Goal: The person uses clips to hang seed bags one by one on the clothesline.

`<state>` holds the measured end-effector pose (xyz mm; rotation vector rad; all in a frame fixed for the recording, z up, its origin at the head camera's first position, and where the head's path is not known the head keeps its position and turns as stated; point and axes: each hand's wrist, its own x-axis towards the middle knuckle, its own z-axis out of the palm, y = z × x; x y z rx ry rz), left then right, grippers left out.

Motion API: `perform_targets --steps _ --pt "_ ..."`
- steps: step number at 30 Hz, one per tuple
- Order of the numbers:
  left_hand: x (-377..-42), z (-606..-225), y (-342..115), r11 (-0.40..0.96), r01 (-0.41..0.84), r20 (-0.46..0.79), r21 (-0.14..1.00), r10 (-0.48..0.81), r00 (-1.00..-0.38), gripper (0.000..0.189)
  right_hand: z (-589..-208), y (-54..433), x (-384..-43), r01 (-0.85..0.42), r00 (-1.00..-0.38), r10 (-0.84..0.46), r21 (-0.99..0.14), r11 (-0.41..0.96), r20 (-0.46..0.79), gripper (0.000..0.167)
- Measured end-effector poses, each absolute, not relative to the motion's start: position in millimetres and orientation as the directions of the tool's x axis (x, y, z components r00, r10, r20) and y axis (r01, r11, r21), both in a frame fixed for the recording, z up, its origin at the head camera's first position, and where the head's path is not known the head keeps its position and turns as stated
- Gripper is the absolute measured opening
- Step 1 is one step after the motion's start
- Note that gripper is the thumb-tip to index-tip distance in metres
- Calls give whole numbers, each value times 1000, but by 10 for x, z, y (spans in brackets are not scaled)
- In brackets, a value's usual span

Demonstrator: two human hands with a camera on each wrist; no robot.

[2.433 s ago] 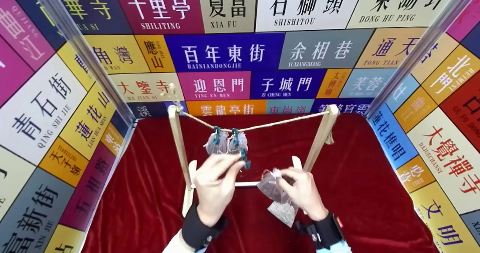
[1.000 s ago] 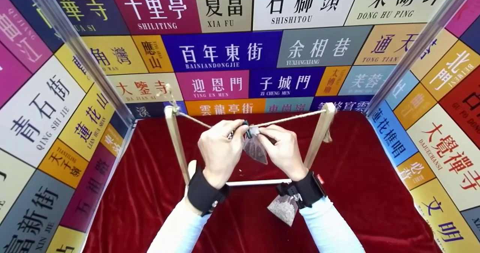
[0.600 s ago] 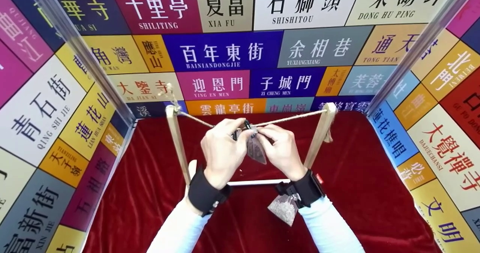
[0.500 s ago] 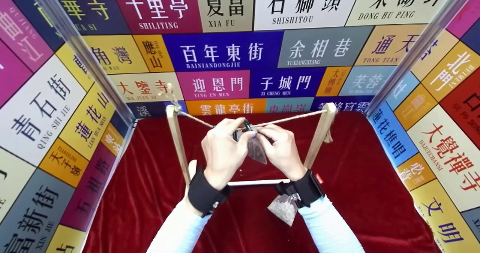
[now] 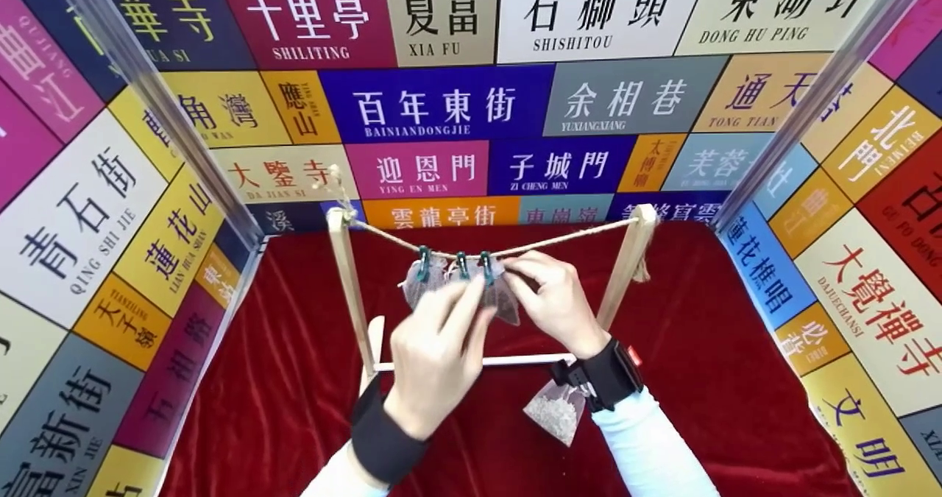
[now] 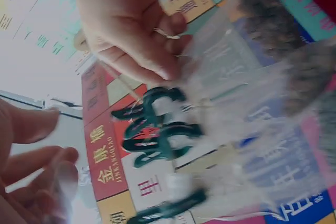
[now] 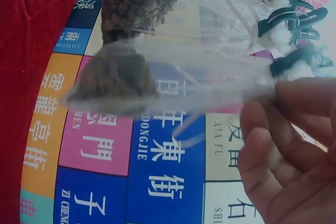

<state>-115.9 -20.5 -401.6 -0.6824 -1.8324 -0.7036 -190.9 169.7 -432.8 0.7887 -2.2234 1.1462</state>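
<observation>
Three dark green clothespins sit side by side on a sagging rope, with sheer mesh bags hanging from them. My right hand pinches the top of the rightmost mesh bag, beside its clothespin; brown bits fill the bag's bottom. The left hand is just below and in front of the clothespins, its fingers loosely extended and blurred. Seen from the left wrist, this hand's fingers are apart from the clothespins and hold nothing. In the head view it partly covers the hanging bags.
Two wooden posts carry the rope, joined low down by a pale crossbar. Another mesh bag with pale contents lies on the red cloth near the right wrist. Walls with printed signs enclose the back and sides.
Both hands brought a clothespin and a bag up to the rope. The left hand has now let go of that clothespin and moved down toward me; the right hand stays at the bag.
</observation>
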Motion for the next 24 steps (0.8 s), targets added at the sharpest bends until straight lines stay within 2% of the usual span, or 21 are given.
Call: perform_targets --steps 4,7,10,18,24 --pt "-1099 -4223 -272 632 766 946 118 163 -279 32 -4407 1789 -1878 -691 -703 -282 -533 488 654 18" --pt "-1082 -4395 -311 632 764 939 132 166 -300 32 -4534 1878 -1858 -693 -696 -268 -527 492 666 20" --pt "-1078 -4585 -355 656 738 925 161 161 -345 35 -4719 1976 -1840 -699 -686 -257 -519 492 681 25" --pt "-1082 -5033 -466 755 604 830 255 149 -537 49 -5298 2197 -1737 -677 -666 -181 -484 555 723 41" --pt "-1097 -5355 -451 801 528 780 282 128 -612 54 -5645 2250 -1618 -619 -674 -121 -467 632 729 43"
